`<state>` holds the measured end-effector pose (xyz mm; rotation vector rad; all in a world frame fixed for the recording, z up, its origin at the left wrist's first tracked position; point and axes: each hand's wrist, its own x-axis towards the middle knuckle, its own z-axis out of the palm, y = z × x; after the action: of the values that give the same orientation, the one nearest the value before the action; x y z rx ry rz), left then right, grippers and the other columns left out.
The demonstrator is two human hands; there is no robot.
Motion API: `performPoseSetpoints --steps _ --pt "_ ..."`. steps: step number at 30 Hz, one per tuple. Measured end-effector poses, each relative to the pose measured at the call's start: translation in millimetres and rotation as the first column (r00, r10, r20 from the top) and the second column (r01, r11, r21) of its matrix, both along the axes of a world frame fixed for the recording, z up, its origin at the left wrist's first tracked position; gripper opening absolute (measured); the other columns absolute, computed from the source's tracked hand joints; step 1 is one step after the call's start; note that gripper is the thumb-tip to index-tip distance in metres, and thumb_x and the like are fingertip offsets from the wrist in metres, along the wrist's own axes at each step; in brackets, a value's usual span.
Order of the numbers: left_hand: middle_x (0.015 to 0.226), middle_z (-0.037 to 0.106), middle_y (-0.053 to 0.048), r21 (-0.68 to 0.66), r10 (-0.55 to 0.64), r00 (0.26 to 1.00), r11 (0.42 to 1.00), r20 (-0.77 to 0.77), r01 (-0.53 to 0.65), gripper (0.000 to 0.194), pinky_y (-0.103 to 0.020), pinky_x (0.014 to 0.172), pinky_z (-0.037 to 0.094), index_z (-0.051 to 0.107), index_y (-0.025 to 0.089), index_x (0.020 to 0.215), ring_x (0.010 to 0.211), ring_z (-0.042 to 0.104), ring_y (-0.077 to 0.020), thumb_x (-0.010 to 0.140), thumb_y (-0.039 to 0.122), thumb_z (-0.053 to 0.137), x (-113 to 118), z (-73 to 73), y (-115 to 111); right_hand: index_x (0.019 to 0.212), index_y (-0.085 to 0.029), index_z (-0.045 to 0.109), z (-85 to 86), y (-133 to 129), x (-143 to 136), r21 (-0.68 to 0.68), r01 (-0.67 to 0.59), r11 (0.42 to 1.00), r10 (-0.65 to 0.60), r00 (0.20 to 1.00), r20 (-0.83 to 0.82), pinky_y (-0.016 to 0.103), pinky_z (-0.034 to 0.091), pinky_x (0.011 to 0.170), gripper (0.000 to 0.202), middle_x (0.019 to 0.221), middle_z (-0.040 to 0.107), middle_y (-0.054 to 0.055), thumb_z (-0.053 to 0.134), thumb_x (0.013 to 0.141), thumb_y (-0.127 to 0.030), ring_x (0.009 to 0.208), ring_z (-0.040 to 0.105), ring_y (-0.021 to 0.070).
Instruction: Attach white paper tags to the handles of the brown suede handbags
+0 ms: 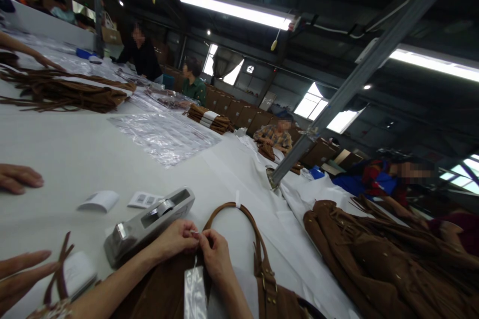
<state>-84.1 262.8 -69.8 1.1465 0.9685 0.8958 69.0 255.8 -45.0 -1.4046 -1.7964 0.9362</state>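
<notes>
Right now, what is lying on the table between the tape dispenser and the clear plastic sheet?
In the head view, two small white paper tags lie between the tape dispenser and the clear plastic sheet; the rest is bare white table.

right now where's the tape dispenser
In the head view, the grey tape dispenser lies on the white table, lower left of centre, just beyond the left hand and beside the brown bag's handle.

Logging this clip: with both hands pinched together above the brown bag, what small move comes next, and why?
Probably press the small clear piece down onto the brown suede handbag. The left hand and right hand pinch it at the fingertips, beside the tape dispenser, with a clear strip hanging below.
</notes>
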Motion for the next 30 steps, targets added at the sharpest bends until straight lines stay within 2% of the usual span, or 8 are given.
performPoseSetpoints --steps 5,8,14,19,22,25,28,30 --pt "0.052 0.056 0.003 0.043 -0.017 1.0 0.999 -0.011 0.018 0.024 -0.025 0.056 0.033 0.059 0.014 0.058 0.053 0.047 -0.0111 0.069 0.035 0.063 -8.8 14.3 -8.3 0.071 -0.017 0.057 -1.1 -1.4 0.1 0.013 0.024 1.0 -0.024 1.0 0.001 0.024 0.04 0.06 0.022 0.065 0.057 0.0 0.045 0.083 -0.031 0.062 0.051 0.0134" --pt "0.055 0.057 0.003 0.017 -0.017 0.995 1.0 0.093 0.016 0.02 -0.026 0.066 0.04 0.061 0.016 0.071 0.06 0.053 -0.0135 0.074 0.036 0.056 -16.8 22.4 -11.7 0.082 -0.018 0.061 19.4 -8.1 15.9 0.063 -0.137 0.989 0.131 0.988 0.087 0.025 0.042 0.068 0.023 0.077 0.063 0.003 0.04 0.086 -0.025 0.072 0.056 0.0153" --pt "0.073 0.067 -0.002 -0.085 -0.017 0.975 0.996 0.219 0.036 0.031 -0.025 0.061 0.04 0.059 0.016 0.101 0.056 0.053 -0.0105 0.075 0.031 0.056 -18.1 20.0 -12.5 0.113 -0.032 0.058 61.7 -32.6 51.4 -0.023 -0.671 0.741 0.601 0.648 0.468 0.034 0.034 0.092 0.049 0.123 0.058 0.002 0.047 0.072 -0.007 0.111 0.05 0.0204" --pt "0.101 0.065 -0.008 -0.165 0.093 0.978 0.984 0.189 -0.062 0.059 -0.024 0.059 0.044 0.05 0.018 0.124 0.055 0.056 -0.0072 0.072 0.039 0.068 -14.2 7.2 -10.9 0.104 -0.033 0.06 42.2 -41.3 42.5 -0.033 -0.642 0.766 0.532 0.604 0.593 0.038 0.032 0.086 0.036 0.118 0.06 0.0 0.063 0.07 -0.024 0.104 0.048 0.0233" --pt "0.099 0.065 -0.008 -0.174 0.124 0.979 0.98 0.159 -0.096 0.068 -0.024 0.062 0.047 0.045 0.017 0.129 0.056 0.056 -0.0073 0.071 0.042 0.072 -14.2 2.7 -9.4 0.091 -0.033 0.065 24.6 -38.7 37.5 0.047 -0.563 0.825 0.486 0.749 0.45 0.039 0.032 0.09 0.014 0.107 0.065 -0.002 0.056 0.082 -0.029 0.101 0.049 0.0207" --pt "0.103 0.064 -0.009 -0.174 0.094 0.973 0.983 0.21 -0.058 0.071 -0.027 0.075 0.05 0.042 0.017 0.131 0.074 0.061 -0.0118 0.072 0.042 0.072 -16.0 4.5 -10.9 0.096 -0.026 0.065 10.2 -27.1 33.8 0.069 -0.269 0.961 0.269 0.963 0.001 0.036 0.04 0.084 0.026 0.094 0.068 0.003 0.044 0.089 -0.04 0.09 0.055 0.0193" --pt "0.116 0.06 -0.01 -0.145 0.029 0.975 0.989 0.221 0.004 0.068 -0.029 0.086 0.047 0.043 0.018 0.13 0.101 0.058 -0.0176 0.073 0.041 0.071 -16.3 9.5 -13.6 0.107 -0.018 0.059 7.5 -8.7 30.3 -0.072 -0.21 0.975 0.173 0.921 -0.35 0.029 0.046 0.068 0.037 0.084 0.067 0.005 0.046 0.086 -0.046 0.069 0.057 0.0163" --pt "0.116 0.06 -0.01 -0.059 -0.026 0.993 0.998 0.114 0.033 0.065 -0.03 0.087 0.046 0.043 0.018 0.13 0.107 0.056 -0.0199 0.075 0.044 0.066 -13.8 11.6 -12.2 0.096 -0.017 0.063 12.4 2.7 27.5 -0.113 -0.289 0.951 0.244 0.921 -0.302 0.025 0.044 0.06 0.032 0.074 0.064 0.001 0.052 0.082 -0.043 0.062 0.055 0.0139"
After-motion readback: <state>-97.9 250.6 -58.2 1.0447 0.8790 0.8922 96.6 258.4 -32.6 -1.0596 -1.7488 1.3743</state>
